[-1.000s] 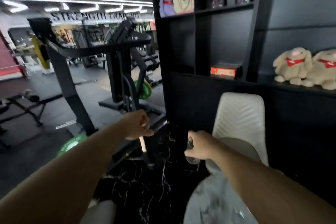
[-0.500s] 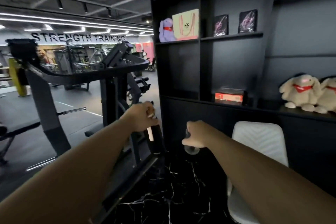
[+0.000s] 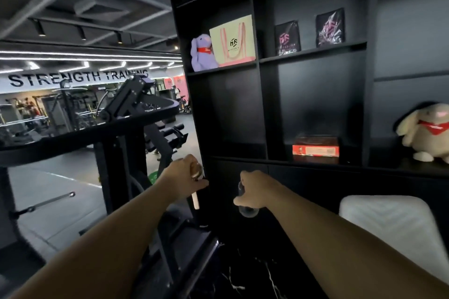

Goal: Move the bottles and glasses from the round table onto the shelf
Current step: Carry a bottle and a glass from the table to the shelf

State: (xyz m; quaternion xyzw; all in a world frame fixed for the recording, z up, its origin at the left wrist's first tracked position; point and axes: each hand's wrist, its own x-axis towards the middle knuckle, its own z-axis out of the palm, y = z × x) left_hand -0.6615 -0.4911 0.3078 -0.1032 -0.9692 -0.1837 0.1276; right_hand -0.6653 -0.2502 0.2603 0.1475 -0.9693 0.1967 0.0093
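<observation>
My left hand point(image 3: 182, 178) is closed around a dark bottle point(image 3: 195, 198) with a rose-gold cap; its pale label shows below my fingers and its dark body blends into the shelf edge. My right hand point(image 3: 252, 189) grips a clear glass point(image 3: 247, 211) from above, its rounded base hanging under my fingers. Both hands are held out in front of the black shelf unit point(image 3: 267, 160), just below the ledge of its lower open compartments. The round table is out of view.
On the shelf sit a red box point(image 3: 315, 150), a cream plush rabbit point(image 3: 427, 133), a purple plush point(image 3: 202, 52), a paper bag point(image 3: 232, 41) and dark packets. A white chair point(image 3: 393, 221) stands at the lower right. Gym machines point(image 3: 126, 128) fill the left.
The view has risen and drawn closer to the shelf. Both hands have lifted with the bottle and the glass towards the shelf's lower ledge; the chair has slid to the lower right.
</observation>
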